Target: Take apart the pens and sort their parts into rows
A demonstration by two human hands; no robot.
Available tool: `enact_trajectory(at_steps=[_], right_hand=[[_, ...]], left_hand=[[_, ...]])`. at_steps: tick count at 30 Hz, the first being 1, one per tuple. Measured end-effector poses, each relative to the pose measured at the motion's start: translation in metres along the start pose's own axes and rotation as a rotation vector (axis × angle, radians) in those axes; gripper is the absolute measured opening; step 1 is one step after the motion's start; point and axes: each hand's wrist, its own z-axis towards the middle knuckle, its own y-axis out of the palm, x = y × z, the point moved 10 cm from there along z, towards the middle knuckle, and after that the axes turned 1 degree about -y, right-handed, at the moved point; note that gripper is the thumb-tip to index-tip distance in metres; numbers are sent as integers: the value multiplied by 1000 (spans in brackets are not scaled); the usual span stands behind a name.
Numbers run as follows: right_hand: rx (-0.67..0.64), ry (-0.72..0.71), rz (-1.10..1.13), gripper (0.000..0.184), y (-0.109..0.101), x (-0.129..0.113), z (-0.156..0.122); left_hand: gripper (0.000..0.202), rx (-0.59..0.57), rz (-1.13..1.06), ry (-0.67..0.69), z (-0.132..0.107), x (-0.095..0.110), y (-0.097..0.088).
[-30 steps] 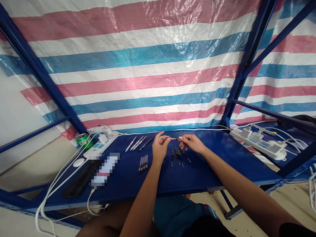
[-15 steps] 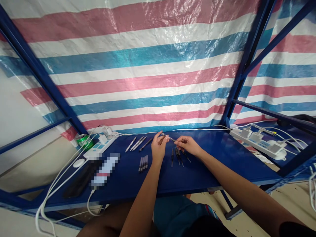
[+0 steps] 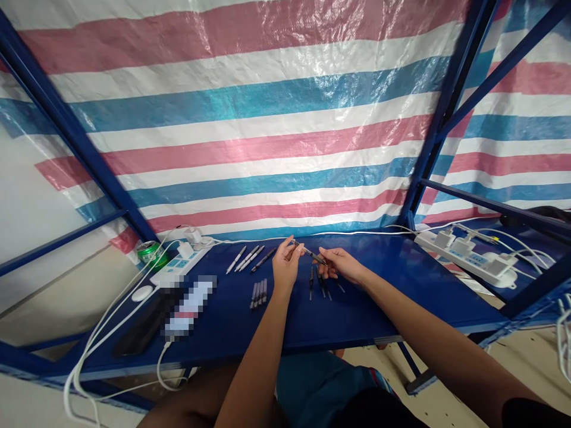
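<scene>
Between my left hand and my right hand runs a slim dark pen, slanting down to the right. My left fingers pinch its far end, and my right fingertips hold its lower end. Just below my right hand lie several dark pen parts on the blue table. Left of my left wrist is a row of several dark pens. Further back lie several white pens and a dark pen.
A white power strip and green can stand at the back left, near a black phone and a pixelated blurred item. Another power strip sits right. White cables trail over the table edge. Striped tarpaulin and blue frame bars stand behind.
The pen has swung from nearly level to a clear downward slant toward the right. My right hand has dropped closer to the pen parts on the table.
</scene>
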Motion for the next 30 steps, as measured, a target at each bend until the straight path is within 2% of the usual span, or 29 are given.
enact_trajectory(at_steps=[5,12,17,20,23,25,28,30], right_hand=[[-9,2,1,57,1,0,-1],[-28,-13,-21,48,4,-3,-2],[-46,45,54,53,6,4,0],[-34,34,18,53,1,-1,12],[-68,-51,-196,48,-3,-21,36],[-127,-148,-379,43,2,-38,56],[-268,-325,-631,36,27,-55,88],[-372,-424,-755,31,51,-54,108]], left_hand=[[73,13,-1,-3,-2,4,0],[71,11,-8,15,-3,7,-1],[67,1,-7,25,-4,7,1],[67,39,-15,34,-3,9,-5],[64,59,91,24,6,15,-23],[53,10,295,37,16,25,-40],[29,-25,756,182,31,54,-80],[25,-7,1063,221,37,66,-112]])
